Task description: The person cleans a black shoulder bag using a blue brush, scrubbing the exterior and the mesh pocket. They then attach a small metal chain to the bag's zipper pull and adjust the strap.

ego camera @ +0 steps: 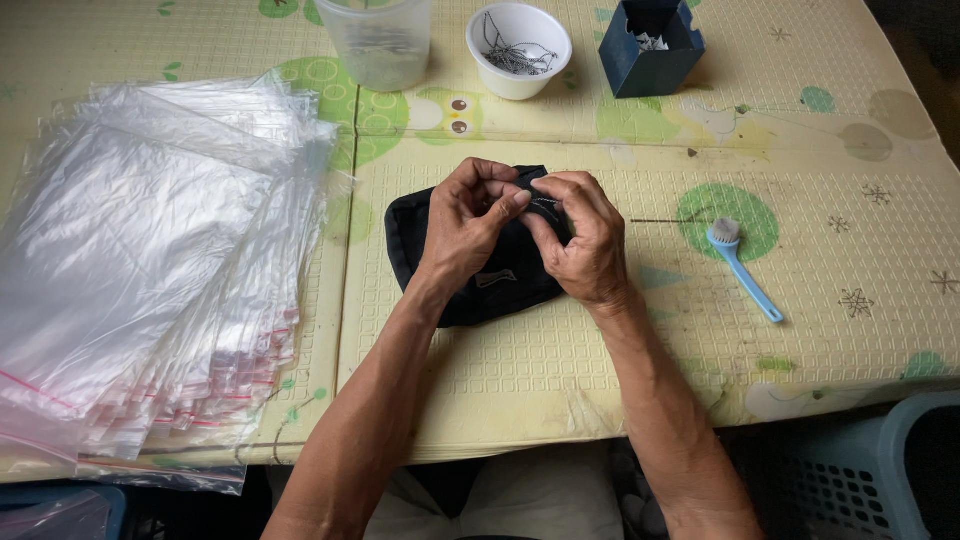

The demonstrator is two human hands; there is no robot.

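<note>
Head view: both the left hand and right hand pinch a small metal pin on the black pouch; seating it needs steady fingertips.

Stack of clear zip-seal plastic bags with red seal lines, fanned at left on the surface; small light label on the black pouch, centre.
</note>
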